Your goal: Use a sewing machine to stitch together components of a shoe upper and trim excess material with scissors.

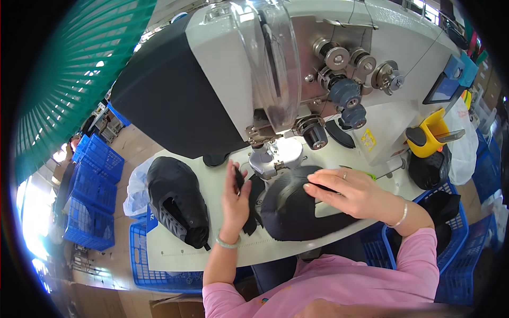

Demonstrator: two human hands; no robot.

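Observation:
A black shoe upper (289,212) lies at the front of the sewing machine's bed, its rounded end close to the lit needle area (278,156). My right hand (350,193) grips it from the right, fingers stretched over its top beside a pale opening. To the left, my left hand (234,204) is raised with a small black object (238,178) between thumb and fingers; its kind is not clear. Dark strips of material (254,204) lie between that hand and the upper. Another black shoe upper (177,199) rests on the table at the left.
The sewing machine (222,69) stands over the pale table (175,254). Blue crates (139,259) flank the table, with more stacked (90,201) at the left. A yellow holder (427,135) sits at the right. A green fan guard (79,69) fills the upper left.

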